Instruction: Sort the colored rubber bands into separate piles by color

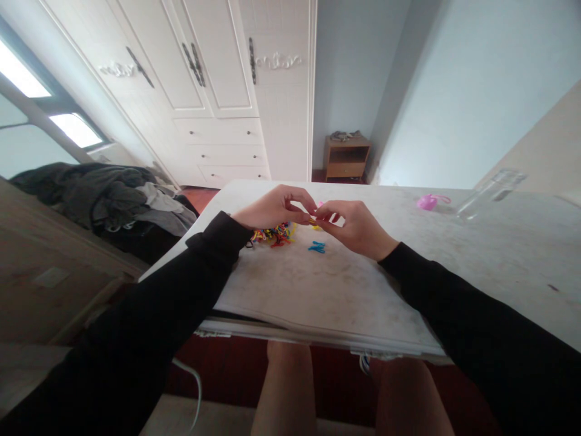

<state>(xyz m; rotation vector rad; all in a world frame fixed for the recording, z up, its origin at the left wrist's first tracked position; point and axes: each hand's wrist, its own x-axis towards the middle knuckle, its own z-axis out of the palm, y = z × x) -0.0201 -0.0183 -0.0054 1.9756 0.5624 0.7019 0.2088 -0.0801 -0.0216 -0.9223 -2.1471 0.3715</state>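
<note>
Totally somebody's home, likely a bedroom: big white wardrobe (pixel 222 91) and wooden nightstand (pixel 347 151) past the far edge of the tabletop (pixel 327 293), clothes pile (pixel 104 194) off its left.

- Smooth and pale, with blotchy matt smudges, across the tabletop (pixel 290 297), center of the frame.
- Soft matt cloth in the sleeves (pixel 149 321), lower left and lower right.
- Rubber or fabric, too small to tell, in the heap of small loops (pixel 275 235), center.
- Clear and glossy, either glass or plastic, in the bottle (pixel 481 203), right.
- Smooth, plastic-looking, on the pink object (pixel 426 203), right.
- Smooth painted finish on the wardrobe (pixel 290 139), upper left; dark, metal-looking handles (pixel 198 72).
- Wood-look surface on the nightstand (pixel 347 171), upper right of center.
- Crumpled matt cloth in the clothes pile (pixel 97 197), left.
</note>
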